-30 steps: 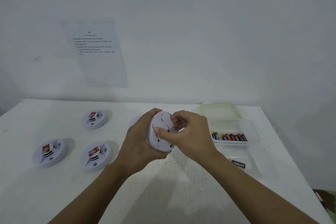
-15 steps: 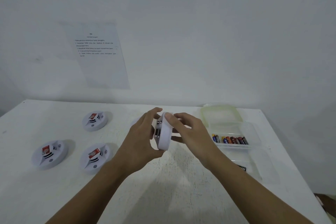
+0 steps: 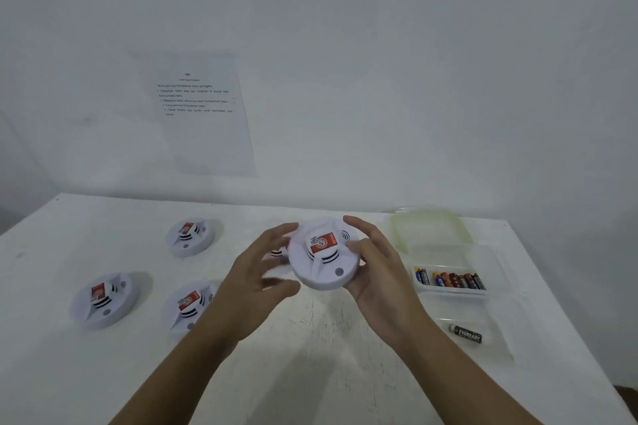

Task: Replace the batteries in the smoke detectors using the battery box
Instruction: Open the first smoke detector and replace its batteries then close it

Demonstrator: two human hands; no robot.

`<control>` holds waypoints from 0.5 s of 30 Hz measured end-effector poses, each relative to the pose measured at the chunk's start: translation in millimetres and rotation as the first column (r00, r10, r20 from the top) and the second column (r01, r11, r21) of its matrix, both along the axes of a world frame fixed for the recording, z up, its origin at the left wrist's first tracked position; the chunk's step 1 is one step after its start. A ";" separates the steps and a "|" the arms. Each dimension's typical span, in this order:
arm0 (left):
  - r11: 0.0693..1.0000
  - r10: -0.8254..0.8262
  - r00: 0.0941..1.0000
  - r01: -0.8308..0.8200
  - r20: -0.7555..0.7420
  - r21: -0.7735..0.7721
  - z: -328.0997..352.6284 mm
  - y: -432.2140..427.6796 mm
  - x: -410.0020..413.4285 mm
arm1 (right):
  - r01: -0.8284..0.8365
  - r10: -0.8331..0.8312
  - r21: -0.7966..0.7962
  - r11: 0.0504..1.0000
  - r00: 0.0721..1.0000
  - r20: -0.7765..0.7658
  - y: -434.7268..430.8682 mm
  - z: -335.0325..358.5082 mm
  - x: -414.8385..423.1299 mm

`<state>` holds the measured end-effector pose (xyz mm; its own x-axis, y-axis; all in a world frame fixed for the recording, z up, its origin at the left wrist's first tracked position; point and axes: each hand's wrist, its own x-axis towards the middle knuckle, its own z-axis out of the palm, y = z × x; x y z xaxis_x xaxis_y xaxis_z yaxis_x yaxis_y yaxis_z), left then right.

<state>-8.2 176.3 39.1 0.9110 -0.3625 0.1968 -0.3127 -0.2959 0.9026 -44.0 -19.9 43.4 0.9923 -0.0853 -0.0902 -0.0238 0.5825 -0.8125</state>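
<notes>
The right hand [image 3: 379,274] grips the smoke detector [image 3: 322,257] above the tabletop [image 3: 310,362], its fingers [image 3: 360,228] curled round the rim, label side up. The left hand [image 3: 260,274], blurred, has straight, spread fingers just beside the detector, perhaps brushing it. The battery box [image 3: 497,262] lies beyond the right fingers

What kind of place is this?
Probably a staged test station: a white table against a plain wall, a printed instruction sheet on it, identical smoke detectors and a battery box.

White smoke detectors [image 3: 324,255] with red labels, white table [image 3: 310,373], pale green lid [image 3: 428,226].
</notes>
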 end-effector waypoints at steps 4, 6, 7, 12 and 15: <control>0.983 -0.060 0.981 0.026 -0.184 -0.180 1.3 -0.8 -11.2 | -0.008 0.008 -0.005 1.000 0.997 0.071 11.3 -12.4 -1.8; 0.977 -0.063 0.983 0.025 -0.175 -0.210 -2.8 -1.8 -15.5 | 0.001 0.006 -0.079 0.997 0.996 0.090 17.3 -17.4 -3.0; 0.977 -0.057 0.984 0.020 -0.171 -0.211 -4.3 -2.6 -17.2 | 0.020 -0.005 -0.173 0.985 0.996 0.090 18.9 -19.1 -4.0; 0.985 -0.081 0.983 0.054 -0.164 -0.163 -19.2 8.9 -16.1 | 0.041 -0.008 -0.412 0.910 0.997 0.082 27.2 -27.8 -12.9; 0.979 -0.130 0.968 0.092 -0.215 -0.180 -22.9 16.0 -18.2 | -0.009 0.057 -0.459 0.888 0.994 0.092 29.5 -32.9 -18.7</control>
